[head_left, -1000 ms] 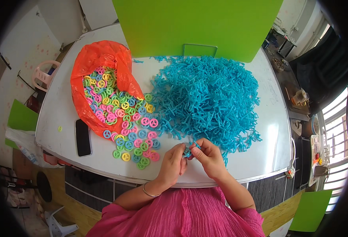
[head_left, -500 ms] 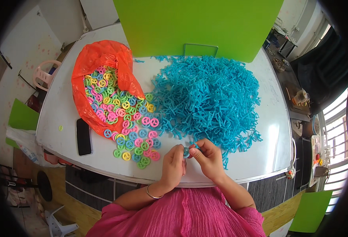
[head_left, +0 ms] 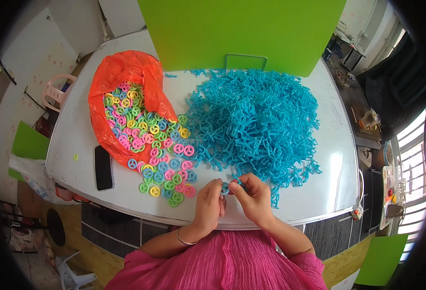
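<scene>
Near the table's front edge my left hand [head_left: 207, 204] is closed, pinching a small blue plastic wheel [head_left: 224, 189] at its fingertips. Close beside it my right hand [head_left: 254, 197] pinches a small blue branched plastic piece [head_left: 239, 182] between thumb and forefinger, next to the wheel. Whether the two parts touch is too small to tell. Beyond my right hand lies a big heap of blue branched plastic pieces [head_left: 256, 121]. Loose wheels [head_left: 177, 179] in pink, green, yellow and blue spread to the left of my left hand, spilling from a red plastic bag [head_left: 99, 104].
A dark phone [head_left: 104, 167] lies left of the bag on the white table [head_left: 326, 188]. At the back stands a bright green board [head_left: 242, 34] with a wire handle. One stray green ring [head_left: 76, 157] is near the left edge. A pink chair [head_left: 56, 92] stands beyond it.
My two hands have shifted slightly, the left one a little to the left. The blue wheel is tilted so its spokes show more. Bag and heaps look the same.
</scene>
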The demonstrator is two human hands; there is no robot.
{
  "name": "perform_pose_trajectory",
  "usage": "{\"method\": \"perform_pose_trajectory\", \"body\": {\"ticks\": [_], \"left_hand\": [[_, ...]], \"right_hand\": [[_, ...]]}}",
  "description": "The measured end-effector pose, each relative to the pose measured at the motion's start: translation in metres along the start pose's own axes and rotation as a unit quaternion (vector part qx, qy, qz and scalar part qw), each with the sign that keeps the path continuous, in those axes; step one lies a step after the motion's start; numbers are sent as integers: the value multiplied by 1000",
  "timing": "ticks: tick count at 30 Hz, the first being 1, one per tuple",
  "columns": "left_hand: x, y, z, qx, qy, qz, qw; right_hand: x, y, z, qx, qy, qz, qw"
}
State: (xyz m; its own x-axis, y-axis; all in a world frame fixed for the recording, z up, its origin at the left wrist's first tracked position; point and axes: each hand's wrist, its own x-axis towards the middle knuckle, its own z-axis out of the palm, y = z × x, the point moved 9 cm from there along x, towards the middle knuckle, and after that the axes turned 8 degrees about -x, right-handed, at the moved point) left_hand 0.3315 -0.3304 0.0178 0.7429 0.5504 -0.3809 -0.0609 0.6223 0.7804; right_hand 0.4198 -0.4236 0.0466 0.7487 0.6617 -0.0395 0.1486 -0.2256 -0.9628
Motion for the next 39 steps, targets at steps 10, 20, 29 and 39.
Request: {"method": "perform_pose_trajectory", "body": {"ticks": [10,20,29,39], "left_hand": [[6,24,-12,169,-117,45,978],[8,49,2,278,-140,191,931],[2,-12,-4,29,-194,-150,969],[-5,68,-6,399,-82,242,881]], "right_hand": [[10,13,4,300,-41,136,943],[-5,8,10,291,-127,191,929],[-49,-83,-12,-488,31,-536,688],[-20,-53,-41,-142,-45,-186,971]]}}
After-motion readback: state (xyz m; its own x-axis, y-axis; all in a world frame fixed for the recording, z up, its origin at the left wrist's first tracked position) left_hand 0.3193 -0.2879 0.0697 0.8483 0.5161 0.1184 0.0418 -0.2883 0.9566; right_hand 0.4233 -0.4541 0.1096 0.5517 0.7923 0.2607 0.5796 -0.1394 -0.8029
